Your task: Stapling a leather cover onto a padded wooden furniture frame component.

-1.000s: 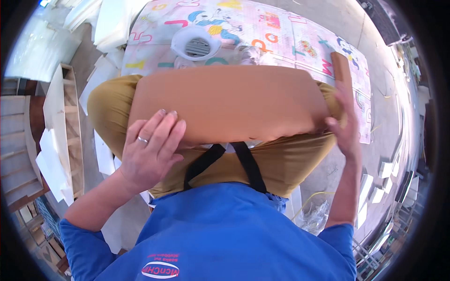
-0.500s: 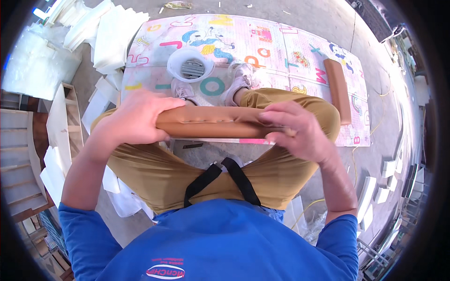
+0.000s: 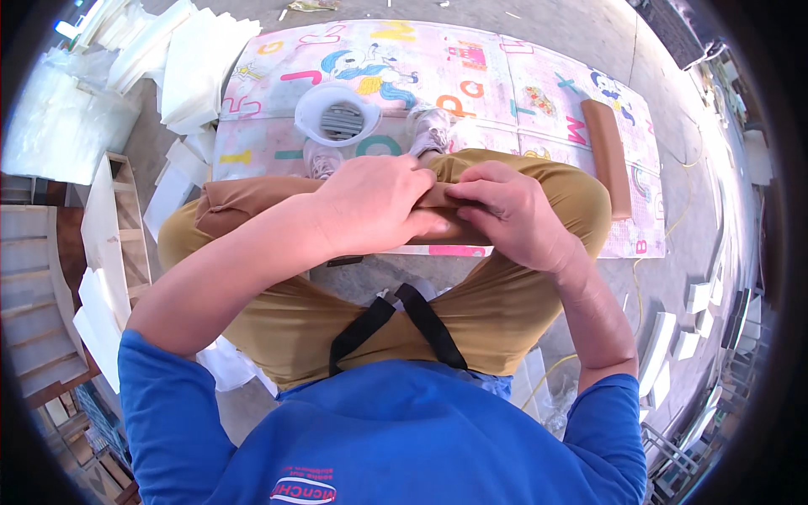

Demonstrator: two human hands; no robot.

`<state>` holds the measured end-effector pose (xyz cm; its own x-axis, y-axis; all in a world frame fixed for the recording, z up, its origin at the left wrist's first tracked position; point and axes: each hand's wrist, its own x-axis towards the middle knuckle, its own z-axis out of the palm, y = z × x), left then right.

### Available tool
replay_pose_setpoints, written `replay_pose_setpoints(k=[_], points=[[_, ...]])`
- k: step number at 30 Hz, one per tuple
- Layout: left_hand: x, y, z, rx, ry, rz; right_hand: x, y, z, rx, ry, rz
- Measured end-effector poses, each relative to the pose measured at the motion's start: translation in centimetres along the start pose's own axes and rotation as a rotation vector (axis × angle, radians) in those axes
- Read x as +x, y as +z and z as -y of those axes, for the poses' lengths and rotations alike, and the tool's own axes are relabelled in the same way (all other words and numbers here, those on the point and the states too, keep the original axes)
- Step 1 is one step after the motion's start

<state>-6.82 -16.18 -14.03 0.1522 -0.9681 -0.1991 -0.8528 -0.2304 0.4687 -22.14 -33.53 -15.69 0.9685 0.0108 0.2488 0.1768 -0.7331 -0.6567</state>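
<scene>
A long padded piece covered in brown leather-like material (image 3: 252, 195) lies across my thighs, its left end uncovered by my hands and showing folded material at the corner. My left hand (image 3: 374, 202) is closed around it right of its middle, thumb on the near side and fingers on the far side. Close beside it, my right hand (image 3: 513, 215) pinches the cover toward the right end. My fingers hide much of that end. A second brown padded piece (image 3: 608, 160) rests on the mat to the right.
A colourful letter-printed play mat (image 3: 471, 67) lies ahead under my shoes. On it stands a white bucket (image 3: 303, 126) with grey metal strips inside. White foam sheets (image 3: 202, 71) and a wooden frame (image 3: 126, 227) are at left. White blocks (image 3: 661, 349) and a yellow cord (image 3: 637, 295) lie at right.
The padded piece has shifted left, and its stapled seam no longer shows. My left hand has moved right along it, close to my right hand, which now pinches the cover.
</scene>
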Motion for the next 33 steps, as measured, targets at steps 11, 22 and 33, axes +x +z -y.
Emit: replay_pose_setpoints(k=[11, 22, 33], points=[[0.6, 1.5, -0.2, 0.155, 0.340, -0.422, 0.3, 1.6, -0.1, -0.038, 0.016, -0.125], [0.4, 2.6, -0.8, 0.177, 0.320, -0.512, 0.8, 2.6, -0.2, -0.189, -0.086, -0.183], [0.4, 1.6, -0.8, -0.318, 0.009, -0.401, 0.4, 2.4, 0.4, 0.074, 0.147, -0.123]])
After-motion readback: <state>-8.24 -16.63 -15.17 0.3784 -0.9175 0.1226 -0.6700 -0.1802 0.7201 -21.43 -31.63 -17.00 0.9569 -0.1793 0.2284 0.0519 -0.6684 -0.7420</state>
